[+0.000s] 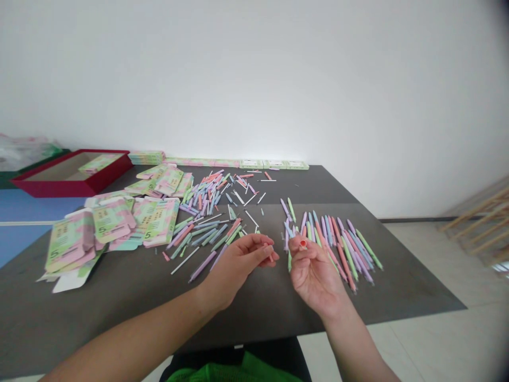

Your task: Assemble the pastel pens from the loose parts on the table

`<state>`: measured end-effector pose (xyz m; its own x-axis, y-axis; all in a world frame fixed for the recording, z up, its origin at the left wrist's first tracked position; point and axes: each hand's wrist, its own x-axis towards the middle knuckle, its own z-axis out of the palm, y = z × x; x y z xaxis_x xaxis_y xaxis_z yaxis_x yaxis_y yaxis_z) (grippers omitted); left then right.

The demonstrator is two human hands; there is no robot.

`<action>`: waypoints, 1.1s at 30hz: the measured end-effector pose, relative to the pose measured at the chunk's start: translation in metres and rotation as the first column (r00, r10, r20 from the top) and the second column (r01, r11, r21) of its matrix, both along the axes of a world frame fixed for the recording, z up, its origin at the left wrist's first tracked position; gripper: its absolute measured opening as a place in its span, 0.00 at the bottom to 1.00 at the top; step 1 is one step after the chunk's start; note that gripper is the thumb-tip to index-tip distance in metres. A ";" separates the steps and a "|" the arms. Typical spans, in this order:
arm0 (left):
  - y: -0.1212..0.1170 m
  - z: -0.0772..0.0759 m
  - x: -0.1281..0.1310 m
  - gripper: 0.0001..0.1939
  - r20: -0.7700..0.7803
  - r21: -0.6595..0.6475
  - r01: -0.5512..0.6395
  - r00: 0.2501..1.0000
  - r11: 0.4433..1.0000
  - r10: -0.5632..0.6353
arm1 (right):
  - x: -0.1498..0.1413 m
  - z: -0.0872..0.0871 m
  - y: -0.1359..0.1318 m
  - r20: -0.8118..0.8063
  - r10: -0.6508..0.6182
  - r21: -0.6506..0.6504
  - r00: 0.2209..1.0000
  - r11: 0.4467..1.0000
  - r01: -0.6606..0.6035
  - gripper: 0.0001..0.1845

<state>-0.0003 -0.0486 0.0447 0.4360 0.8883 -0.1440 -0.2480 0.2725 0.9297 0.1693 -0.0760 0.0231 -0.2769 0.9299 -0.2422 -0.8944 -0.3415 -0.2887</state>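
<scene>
My left hand (pixel 238 261) is closed, with thumb and fingertips pinching a small pink pen part (pixel 272 258), mostly hidden by the fingers. Close to its right, my right hand (pixel 316 276) is raised palm up, its fingers curled around a red pen barrel (pixel 303 243) whose round open end shows. The two hands are apart. Beyond my right hand lies a row of pastel pens (pixel 345 262) in purple, green, blue and red. Loose pen barrels (pixel 203 266) and white refills (pixel 185 260) are scattered beyond and left of my left hand.
Flat printed cartons (pixel 161 220) lie in stacks on the left of the dark table (pixel 246 313). A red box (pixel 99 183) holding cartons stands at the back left. More small boxes (pixel 274 164) line the wall. A wooden rack (pixel 485 217) stands at far right.
</scene>
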 end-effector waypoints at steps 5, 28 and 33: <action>-0.005 0.004 0.000 0.10 -0.013 0.037 0.002 1.000 0.999 -0.002 | -0.003 0.008 -0.004 0.134 -0.034 0.013 0.990 0.999 0.032 0.02; -0.004 -0.034 -0.029 0.09 -0.249 0.042 0.024 0.968 0.999 -0.012 | -0.025 -0.021 0.007 0.894 -0.282 0.371 0.348 0.902 -0.222 0.12; 0.014 -0.036 -0.039 0.12 -0.380 0.145 -0.020 0.922 0.989 0.075 | -0.019 -0.023 0.043 0.878 -0.326 0.394 0.352 0.908 -0.141 0.09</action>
<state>-0.0388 -0.0343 0.0086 0.3284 0.9294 -0.1682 0.1254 0.1336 0.9831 0.1506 -0.0332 0.0000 -0.0047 0.9984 0.0571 0.0010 0.0571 -0.9984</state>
